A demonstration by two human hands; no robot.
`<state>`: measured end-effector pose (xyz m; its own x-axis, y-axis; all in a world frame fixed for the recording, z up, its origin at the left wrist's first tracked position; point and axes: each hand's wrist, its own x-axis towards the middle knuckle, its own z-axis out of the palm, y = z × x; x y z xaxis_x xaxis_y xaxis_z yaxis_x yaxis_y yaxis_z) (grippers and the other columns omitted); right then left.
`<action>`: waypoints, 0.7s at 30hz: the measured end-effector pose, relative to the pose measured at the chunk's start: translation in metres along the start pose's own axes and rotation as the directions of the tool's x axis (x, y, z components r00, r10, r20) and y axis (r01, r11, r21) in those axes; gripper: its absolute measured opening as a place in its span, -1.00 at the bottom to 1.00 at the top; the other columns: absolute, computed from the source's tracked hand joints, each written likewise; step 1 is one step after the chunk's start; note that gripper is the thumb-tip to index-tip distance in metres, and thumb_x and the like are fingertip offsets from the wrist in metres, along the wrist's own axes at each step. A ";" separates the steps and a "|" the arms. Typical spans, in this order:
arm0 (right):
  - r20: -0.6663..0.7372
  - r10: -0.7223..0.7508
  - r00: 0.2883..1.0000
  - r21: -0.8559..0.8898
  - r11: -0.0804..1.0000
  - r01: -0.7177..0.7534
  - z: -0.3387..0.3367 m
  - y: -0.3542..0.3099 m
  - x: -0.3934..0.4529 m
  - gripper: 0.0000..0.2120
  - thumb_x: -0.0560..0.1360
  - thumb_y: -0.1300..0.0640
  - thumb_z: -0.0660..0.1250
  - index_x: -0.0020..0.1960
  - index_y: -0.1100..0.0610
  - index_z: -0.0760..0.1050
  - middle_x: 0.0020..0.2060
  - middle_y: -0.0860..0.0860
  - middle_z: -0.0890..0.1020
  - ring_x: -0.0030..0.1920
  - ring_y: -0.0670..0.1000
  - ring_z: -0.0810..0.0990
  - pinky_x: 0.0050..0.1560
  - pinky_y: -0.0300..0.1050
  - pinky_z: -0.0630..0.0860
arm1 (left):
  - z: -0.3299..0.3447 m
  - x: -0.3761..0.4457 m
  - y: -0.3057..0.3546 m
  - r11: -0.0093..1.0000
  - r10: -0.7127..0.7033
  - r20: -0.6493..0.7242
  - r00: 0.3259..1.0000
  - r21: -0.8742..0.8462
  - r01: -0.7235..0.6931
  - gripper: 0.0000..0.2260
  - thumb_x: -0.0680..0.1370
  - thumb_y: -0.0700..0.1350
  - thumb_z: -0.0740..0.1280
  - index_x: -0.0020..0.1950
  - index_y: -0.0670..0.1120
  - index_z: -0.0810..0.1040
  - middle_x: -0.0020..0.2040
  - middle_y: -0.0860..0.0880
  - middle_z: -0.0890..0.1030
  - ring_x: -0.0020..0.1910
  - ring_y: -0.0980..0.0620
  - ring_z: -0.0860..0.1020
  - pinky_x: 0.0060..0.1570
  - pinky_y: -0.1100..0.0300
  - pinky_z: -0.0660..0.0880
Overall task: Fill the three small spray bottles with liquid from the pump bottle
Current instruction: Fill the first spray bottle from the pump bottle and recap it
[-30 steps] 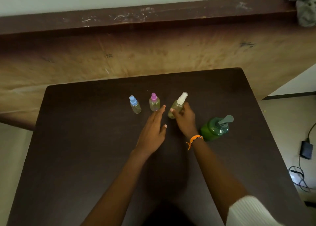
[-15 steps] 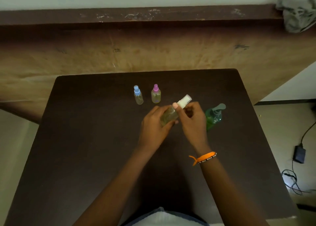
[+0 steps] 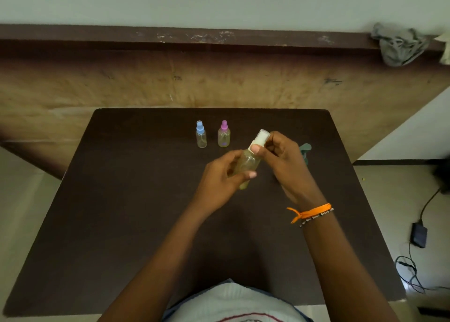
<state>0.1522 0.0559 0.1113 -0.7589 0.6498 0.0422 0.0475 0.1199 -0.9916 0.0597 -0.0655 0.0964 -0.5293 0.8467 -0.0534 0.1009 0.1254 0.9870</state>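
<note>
— Behind the dark counter [image 3: 121, 224] runs a worn wooden panel [image 3: 146, 85] with a dark ledge [image 3: 97, 33] on top, and a grey rag [image 3: 399, 45] is bunched at the ledge's right end. What stands on the counter, starting from the left?

— Two small spray bottles, upright and side by side toward the far edge: the blue-capped bottle [image 3: 201, 134] first, then the pink-capped bottle [image 3: 223, 134] just to its right. Both are clear; how much liquid they hold I cannot tell.

— And the hands?

— The left hand [image 3: 219, 178] is raised over the middle of the counter, its grip wrapped round the body of the white-capped bottle [image 3: 248, 162], which is tilted with its top pointing up and to the right. The body looks yellowish. The right hand [image 3: 285, 156] comes next, its grip pinching the white cap [image 3: 261, 138] with the thumb on the near side and the fingers curled behind.

— Where is the pump bottle?

— Mostly hidden behind the right hand; only the grey-green top of the pump bottle [image 3: 305, 149] peeks out to its right, standing on the counter.

— Anything further right?

— An orange wristband [image 3: 311, 212] on the right wrist, and on the floor beside the counter a black adapter [image 3: 418, 234] with tangled cables [image 3: 411, 273]
</note>
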 end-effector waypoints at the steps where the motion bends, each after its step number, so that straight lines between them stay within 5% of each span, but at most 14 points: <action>1: 0.095 0.001 0.996 0.016 1.000 -0.003 -0.007 -0.003 0.000 -0.70 0.44 0.13 0.40 -0.03 0.39 0.50 -0.12 0.37 0.52 -0.09 0.08 0.50 -0.06 0.10 0.49 | -0.004 -0.003 0.002 0.992 -0.036 0.094 0.995 -0.115 0.046 -0.65 0.44 -0.22 0.41 0.21 -0.07 0.50 0.06 -0.01 0.63 0.04 0.11 0.60 0.06 0.17 0.54; 3: 0.267 0.011 0.964 0.130 0.990 -0.047 -0.019 -0.010 -0.004 -0.81 0.48 0.22 0.36 0.05 0.28 0.54 -0.07 0.19 0.57 -0.04 -0.02 0.56 -0.01 -0.15 0.52 | -0.010 -0.008 0.008 0.940 -0.066 0.285 0.956 -0.303 0.155 -0.66 0.44 -0.26 0.34 0.21 -0.15 0.48 0.03 -0.07 0.64 -0.01 0.01 0.62 0.01 0.18 0.56; 5: 0.327 0.002 0.945 0.246 0.965 -0.087 -0.025 -0.013 -0.008 -0.78 0.48 0.24 0.31 0.11 0.20 0.53 -0.03 0.00 0.63 -0.04 -0.12 0.58 -0.04 -0.26 0.52 | -0.009 -0.011 0.011 0.913 -0.066 0.333 0.941 -0.361 0.192 -0.65 0.41 -0.24 0.34 0.19 -0.14 0.49 0.00 -0.07 0.65 -0.02 -0.02 0.63 -0.01 0.17 0.56; 9: 0.085 0.036 0.996 0.197 0.979 -0.052 -0.007 -0.009 -0.008 -0.65 0.42 0.24 0.43 0.19 0.12 0.48 -0.01 -0.02 0.60 -0.02 -0.14 0.58 -0.01 -0.27 0.53 | 0.009 -0.004 0.006 0.974 -0.068 -0.011 0.998 -0.219 0.065 -0.67 0.37 -0.24 0.47 0.09 -0.01 0.54 0.00 -0.02 0.65 0.01 0.06 0.62 0.01 0.15 0.56; 12: -0.140 0.078 0.987 0.211 0.976 -0.047 0.006 -0.006 -0.007 -0.63 0.39 0.30 0.47 0.14 0.17 0.45 -0.08 0.02 0.58 -0.07 -0.08 0.56 -0.05 -0.23 0.54 | 0.013 0.001 0.003 0.993 -0.028 -0.097 0.995 -0.114 0.017 -0.66 0.36 -0.18 0.50 0.09 0.01 0.55 0.00 0.00 0.65 0.01 0.10 0.61 0.04 0.15 0.55; 16: -0.110 0.074 0.991 0.211 0.976 -0.049 0.001 -0.006 -0.006 -0.66 0.39 0.33 0.46 0.09 0.11 0.47 -0.10 0.01 0.59 -0.06 -0.05 0.57 -0.05 -0.24 0.56 | 0.008 -0.001 0.006 0.982 -0.069 0.032 0.997 -0.173 0.074 -0.69 0.43 -0.20 0.43 0.12 0.04 0.52 0.03 0.08 0.63 0.02 0.20 0.59 0.01 0.29 0.54; 21: 0.057 0.053 0.997 0.361 0.930 -0.070 -0.002 -0.011 -0.012 -0.64 0.34 0.24 0.40 0.12 0.11 0.46 -0.20 0.02 0.62 -0.14 -0.09 0.62 -0.12 -0.22 0.57 | 0.000 -0.004 0.008 0.945 -0.107 0.262 0.959 -0.272 0.180 -0.73 0.51 -0.22 0.31 0.20 -0.07 0.49 0.10 -0.06 0.62 0.08 0.03 0.59 0.09 0.20 0.50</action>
<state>0.1624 0.0487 0.1219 -0.7910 0.6116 -0.0174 -0.1373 -0.2051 -0.9691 0.0622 -0.0681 0.1046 -0.2976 0.9342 -0.1970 -0.2296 0.1303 0.9645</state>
